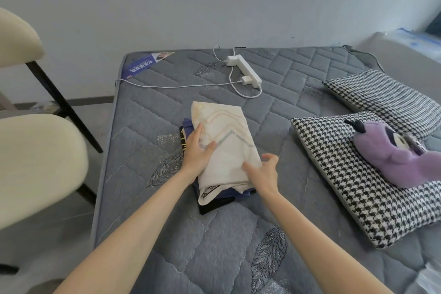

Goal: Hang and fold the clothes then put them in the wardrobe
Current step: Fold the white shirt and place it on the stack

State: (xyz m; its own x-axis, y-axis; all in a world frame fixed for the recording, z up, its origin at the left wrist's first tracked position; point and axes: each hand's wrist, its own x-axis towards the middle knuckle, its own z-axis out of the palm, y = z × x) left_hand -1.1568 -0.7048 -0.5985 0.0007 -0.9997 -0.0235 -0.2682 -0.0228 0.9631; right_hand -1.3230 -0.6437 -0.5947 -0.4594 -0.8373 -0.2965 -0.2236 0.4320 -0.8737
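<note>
A folded cream garment with pale zigzag lines lies on top of a small stack of folded clothes on the grey quilted mattress. Blue and black folded pieces show under its near and left edges. My left hand grips the stack's left side, thumb on top of the cream garment and fingers along its edge. My right hand rests at the stack's right near corner, fingers spread and curled, thumb touching the cream cloth.
A white power strip with a plugged charger and cables lies at the far end of the mattress. Two houndstooth pillows and a purple plush toy sit to the right. A cream chair stands to the left.
</note>
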